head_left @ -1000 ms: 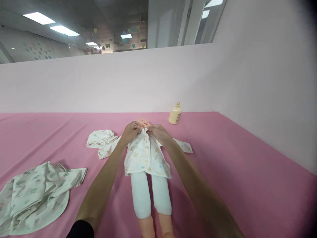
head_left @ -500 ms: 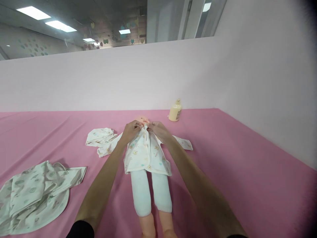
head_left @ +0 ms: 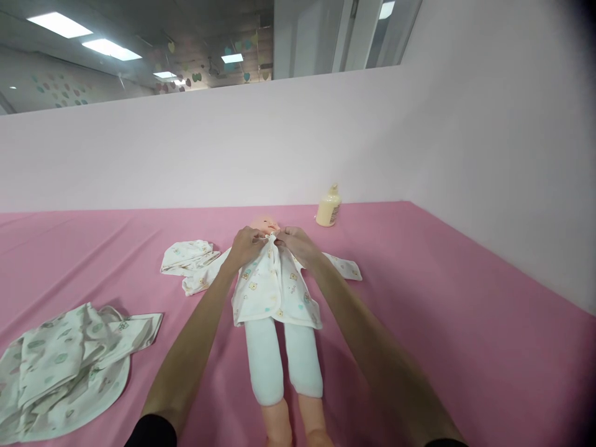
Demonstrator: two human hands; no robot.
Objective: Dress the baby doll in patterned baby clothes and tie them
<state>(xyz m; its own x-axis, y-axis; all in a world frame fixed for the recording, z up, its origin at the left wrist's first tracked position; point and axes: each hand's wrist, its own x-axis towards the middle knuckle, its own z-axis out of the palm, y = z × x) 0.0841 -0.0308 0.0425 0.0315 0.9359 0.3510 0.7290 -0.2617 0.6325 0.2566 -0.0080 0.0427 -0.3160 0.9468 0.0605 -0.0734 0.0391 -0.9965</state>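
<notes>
A baby doll (head_left: 263, 222) lies on its back on the pink table cover (head_left: 442, 310), head away from me, legs in pale blue tights (head_left: 282, 360). It wears a white printed jacket (head_left: 272, 292) with sleeves spread to both sides. My left hand (head_left: 246, 243) pinches the jacket's left collar edge just under the doll's chin. My right hand (head_left: 298, 242) pinches the right collar edge beside it. The two hands almost touch at the neckline and hide the top fastening.
A small folded printed garment (head_left: 186, 254) lies left of the doll. A larger crumpled printed cloth (head_left: 65, 366) lies at the near left. A cream bottle (head_left: 328, 210) stands by the pale back wall. A wall also closes the right side.
Both hands stay pinched at the jacket's collar; they and the doll sit slightly higher in view as the camera tilted down a little. The cloth has hardly moved.
</notes>
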